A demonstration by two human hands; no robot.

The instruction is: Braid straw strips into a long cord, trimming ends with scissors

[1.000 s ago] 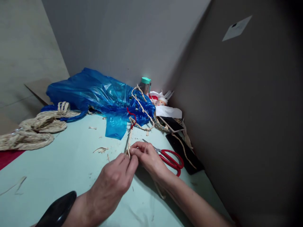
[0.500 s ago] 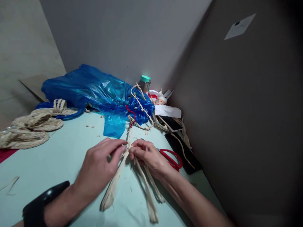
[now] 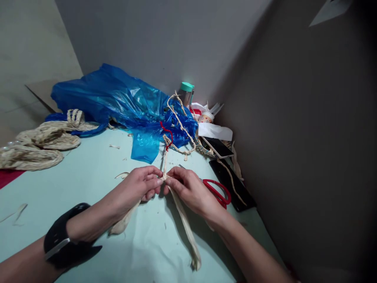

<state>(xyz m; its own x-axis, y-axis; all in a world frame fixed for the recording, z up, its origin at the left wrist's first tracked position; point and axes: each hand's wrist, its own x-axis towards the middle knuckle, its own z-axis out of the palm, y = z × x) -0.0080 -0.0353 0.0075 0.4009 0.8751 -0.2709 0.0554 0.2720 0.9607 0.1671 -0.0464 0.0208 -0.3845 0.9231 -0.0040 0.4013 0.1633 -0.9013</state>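
The left hand [image 3: 141,183] and right hand [image 3: 190,191], almost touching, both pinch the pale braid [image 3: 165,165], which stretches away just beyond them. A loose strand [image 3: 186,232] trails below the right hand; scissors [image 3: 227,192] lie just right of that hand.

Teal-lidded bottle [image 3: 186,94] by a blue plastic bag [image 3: 108,94], grey wall [image 3: 165,35] behind.

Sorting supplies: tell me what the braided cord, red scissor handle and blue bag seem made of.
Braided cord: probably plant fibre, matte; loose strand looks frayed. Red scissor handle: likely plastic, smooth, evenly coloured. Blue bag: thin plastic, glossy, with bright creases.
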